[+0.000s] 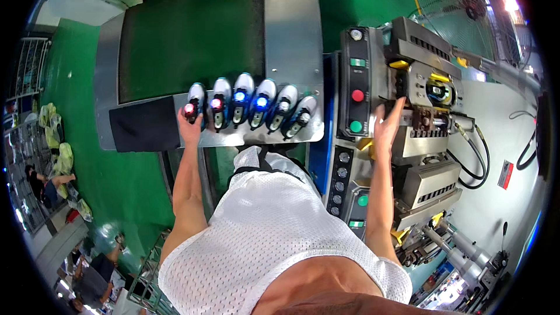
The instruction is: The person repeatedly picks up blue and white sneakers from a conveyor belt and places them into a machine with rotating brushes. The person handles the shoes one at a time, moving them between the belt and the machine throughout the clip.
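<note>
Several white-toed dark shoes stand in a row on a metal ledge, toes pointing away from me; some show red or blue glowing spots. At the row's left end, my left hand has its fingers and thumb around the heel of the leftmost shoe. The neighbouring shoe stands just to its right. My right hand reaches over the machine, fingers stretched and thumb apart, with nothing visible in it. Beyond its fingertips, a dark shoe with yellow-green edging sits in the machine's clamp.
A black cloth covers the ledge's left part, before a green conveyor belt. Between ledge and machine stands a control panel with red and green buttons. Black hoses hang at the machine's right. Other people are at far lower left.
</note>
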Available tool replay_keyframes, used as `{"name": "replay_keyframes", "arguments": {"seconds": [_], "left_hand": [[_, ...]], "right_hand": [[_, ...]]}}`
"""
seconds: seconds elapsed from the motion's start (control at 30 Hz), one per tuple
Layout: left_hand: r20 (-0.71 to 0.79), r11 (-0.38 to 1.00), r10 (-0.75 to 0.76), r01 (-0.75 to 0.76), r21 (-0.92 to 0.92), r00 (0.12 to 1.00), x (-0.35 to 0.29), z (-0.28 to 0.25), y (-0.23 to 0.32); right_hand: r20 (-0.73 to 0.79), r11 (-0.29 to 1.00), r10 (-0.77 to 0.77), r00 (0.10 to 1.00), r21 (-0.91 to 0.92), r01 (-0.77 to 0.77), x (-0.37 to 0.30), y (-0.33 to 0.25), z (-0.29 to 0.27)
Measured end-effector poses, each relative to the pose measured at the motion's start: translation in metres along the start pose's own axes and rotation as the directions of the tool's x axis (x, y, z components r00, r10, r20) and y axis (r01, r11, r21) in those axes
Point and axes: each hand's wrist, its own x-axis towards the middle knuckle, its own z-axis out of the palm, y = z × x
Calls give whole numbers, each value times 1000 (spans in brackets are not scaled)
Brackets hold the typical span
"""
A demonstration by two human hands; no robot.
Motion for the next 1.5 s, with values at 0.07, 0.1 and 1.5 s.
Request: {"name": "replay_keyframes", "arguments": {"seconds": [0.07,0.1,1.5], "left_hand": [[91,997,32,-26,-67,995,3,-4,9],[185,998,43,-52,46,982,7,-10,22],[769,866,140,-300,-401,-624,129,-259,462]], "right_hand": [[252,944,-45,967,-306,124,-61,2,45],[430,848,47,902,-495,192,-84,-4,58],[-366,339,916,-165,925,-169,-219,-697,-82]]}}
